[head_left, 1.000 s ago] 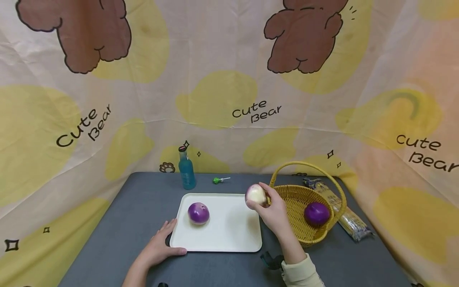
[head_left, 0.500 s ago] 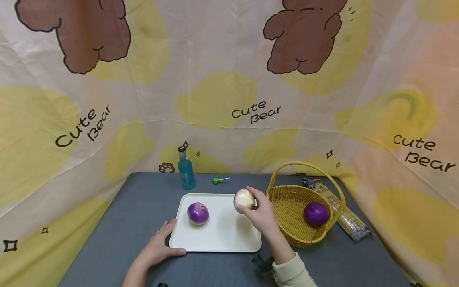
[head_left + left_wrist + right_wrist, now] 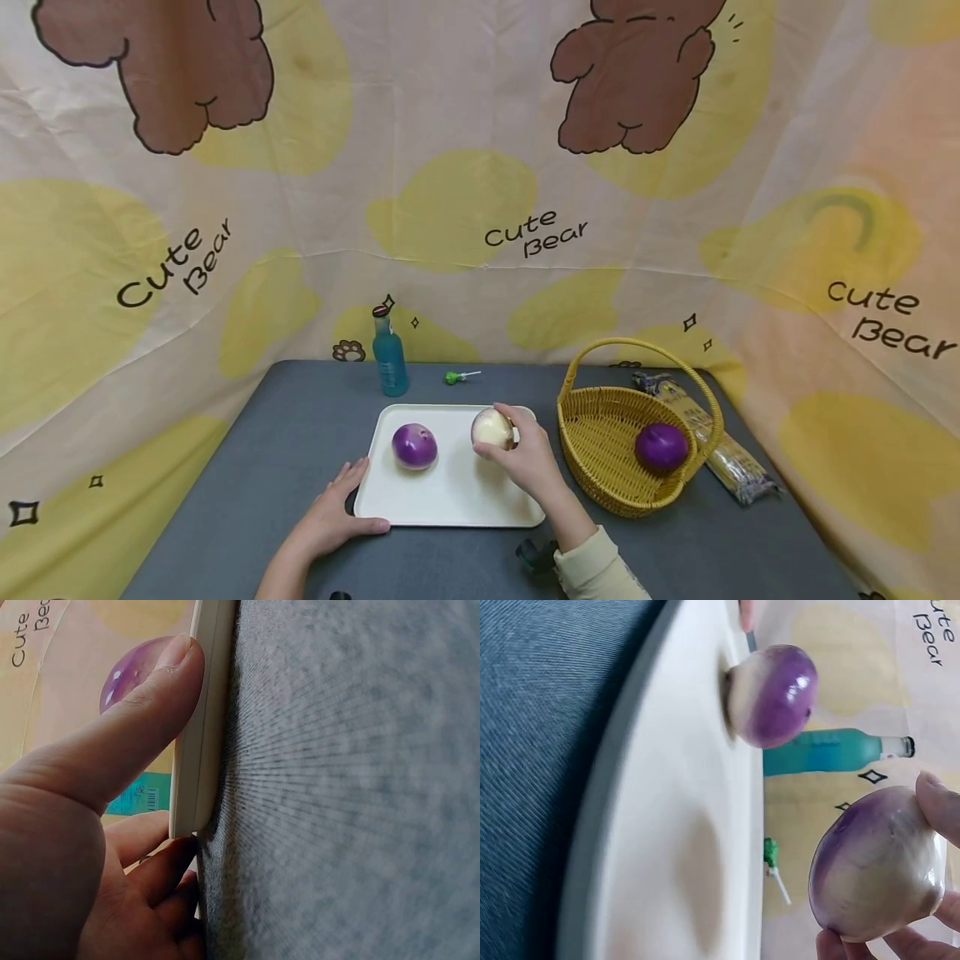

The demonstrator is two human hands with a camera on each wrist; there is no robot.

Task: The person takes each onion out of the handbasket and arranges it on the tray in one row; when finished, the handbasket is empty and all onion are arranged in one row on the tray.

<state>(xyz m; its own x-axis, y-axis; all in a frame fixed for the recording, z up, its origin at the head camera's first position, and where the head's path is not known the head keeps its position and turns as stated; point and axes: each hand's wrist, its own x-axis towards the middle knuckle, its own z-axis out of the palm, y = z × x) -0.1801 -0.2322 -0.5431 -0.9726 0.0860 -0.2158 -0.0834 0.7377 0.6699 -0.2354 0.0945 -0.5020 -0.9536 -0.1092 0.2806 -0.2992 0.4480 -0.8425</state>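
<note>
Pinches in the right hand (image 3: 529,458) a glossy, cream turnip (image 3: 877,862) blushed purple, above a white tray (image 3: 442,500) touched by the loosely spread left hand (image 3: 330,518).

A glossy, rounded turnip (image 3: 492,428), cream-white flushed with purple, is held by the right hand (image 3: 531,460) above the right half of a white tray (image 3: 457,502). The tray is laid flat, touched at its near left corner by the left hand (image 3: 330,518); a second turnip (image 3: 414,447), purple and white, is set on its left half.
</note>
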